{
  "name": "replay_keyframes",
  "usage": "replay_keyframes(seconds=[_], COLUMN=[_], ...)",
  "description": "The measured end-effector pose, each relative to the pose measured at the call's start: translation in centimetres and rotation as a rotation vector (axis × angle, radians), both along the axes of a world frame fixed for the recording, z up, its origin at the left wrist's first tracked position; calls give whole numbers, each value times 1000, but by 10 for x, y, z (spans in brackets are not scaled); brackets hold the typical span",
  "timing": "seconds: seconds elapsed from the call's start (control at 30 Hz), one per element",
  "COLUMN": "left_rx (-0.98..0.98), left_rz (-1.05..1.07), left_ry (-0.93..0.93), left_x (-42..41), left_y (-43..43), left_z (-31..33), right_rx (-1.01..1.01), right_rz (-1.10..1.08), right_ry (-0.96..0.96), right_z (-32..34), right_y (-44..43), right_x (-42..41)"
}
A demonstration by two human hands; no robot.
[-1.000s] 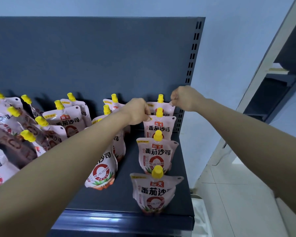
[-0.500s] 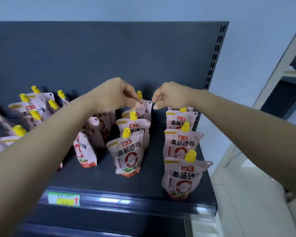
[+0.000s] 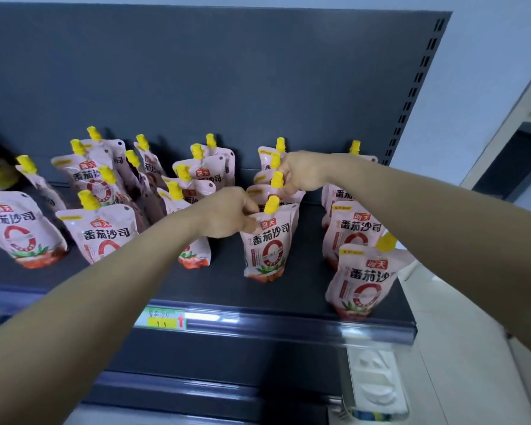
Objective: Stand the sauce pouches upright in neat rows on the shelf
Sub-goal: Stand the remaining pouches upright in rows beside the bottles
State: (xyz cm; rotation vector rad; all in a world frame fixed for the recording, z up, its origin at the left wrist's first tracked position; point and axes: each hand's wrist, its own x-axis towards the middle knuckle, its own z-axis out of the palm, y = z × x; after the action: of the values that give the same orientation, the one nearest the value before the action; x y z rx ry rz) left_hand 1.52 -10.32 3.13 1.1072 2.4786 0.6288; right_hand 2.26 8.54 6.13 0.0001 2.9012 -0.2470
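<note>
My left grip (image 3: 227,214) pinches the front pouch (image 3: 269,243) at its top corner, pouch upright just to its right; my right grip (image 3: 301,174) pinches the pouch behind (image 3: 259,191)

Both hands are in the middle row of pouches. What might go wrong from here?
1. The right forearm passes just above the cap of the corner pouch, which stands near the shelf edge. A brush could knock it off.
2. The left hand grips only a top corner of the front pouch, so it may twist or tip.
3. The right hand pinches the second pouch in a tight row. A tug may topple its neighbours.
</note>
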Motion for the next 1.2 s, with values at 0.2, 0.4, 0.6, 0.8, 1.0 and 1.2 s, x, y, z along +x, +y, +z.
replay_keyframes(seconds=[0.2, 0.4, 0.6, 0.8, 1.0, 1.2], left_rx=[-52, -78, -38, 47, 70, 41], left_rz=[-113, -158, -101, 2, 18, -64], left_ry=[-16, -21, -40, -108, -110, -89], left_x=[2, 5, 9, 16, 14, 7], left_y=[-9, -14, -14, -19, -19, -22], left_z=[-1, -1, -3, -5, -10, -7], right_rx=[62, 90, 76, 33, 5, 37], right_rz=[-8, 26, 43, 46, 37, -28], right_ry=[-14, -23, -39, -92, -104, -109], right_z=[-1, 0, 1, 5, 6, 12], right_y=[-5, -11, -15, -19, -21, -32], right_x=[0, 2, 5, 4, 11, 20])
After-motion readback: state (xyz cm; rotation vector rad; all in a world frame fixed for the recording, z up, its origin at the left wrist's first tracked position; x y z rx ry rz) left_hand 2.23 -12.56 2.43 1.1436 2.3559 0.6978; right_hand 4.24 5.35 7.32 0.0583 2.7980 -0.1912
